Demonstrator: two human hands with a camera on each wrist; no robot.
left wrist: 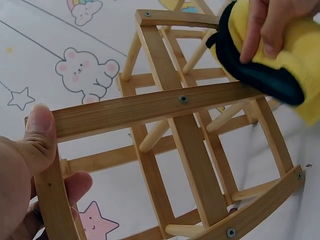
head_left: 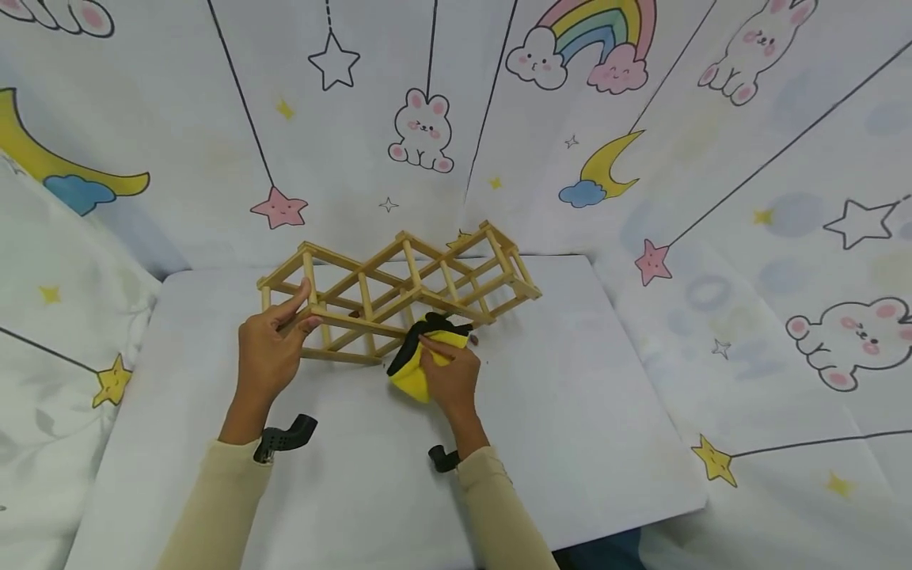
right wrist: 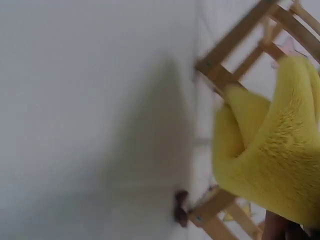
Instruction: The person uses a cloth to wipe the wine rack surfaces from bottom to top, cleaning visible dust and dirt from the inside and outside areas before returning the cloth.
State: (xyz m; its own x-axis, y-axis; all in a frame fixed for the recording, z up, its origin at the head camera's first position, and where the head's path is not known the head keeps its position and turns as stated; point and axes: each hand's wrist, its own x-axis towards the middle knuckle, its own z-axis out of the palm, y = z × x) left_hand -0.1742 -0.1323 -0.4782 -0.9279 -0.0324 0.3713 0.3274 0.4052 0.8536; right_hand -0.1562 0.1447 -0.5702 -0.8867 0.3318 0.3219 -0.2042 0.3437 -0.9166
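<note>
A folding wooden rack (head_left: 356,322) of light slats and round dowels, like a wine rack, stands opened in a zigzag near the back of the white tabletop. My left hand (head_left: 269,356) grips its left end; in the left wrist view the thumb lies on a slat (left wrist: 115,112) and a fingertip shows behind it. My right hand (head_left: 454,376) pinches a folded yellow cloth (head_left: 409,381) with a black border against the rack's front middle. In the right wrist view the cloth's fluffy yellow side (right wrist: 280,160) covers part of the rack and most of the hand.
The white tabletop (head_left: 570,427) carries the rack. Behind it hangs a white curtain (head_left: 484,134) printed with bunnies, stars and moons. A small dark brown object (right wrist: 181,207) is beside a rack corner. Black wrist mounts (head_left: 285,435) stick out from both sleeves.
</note>
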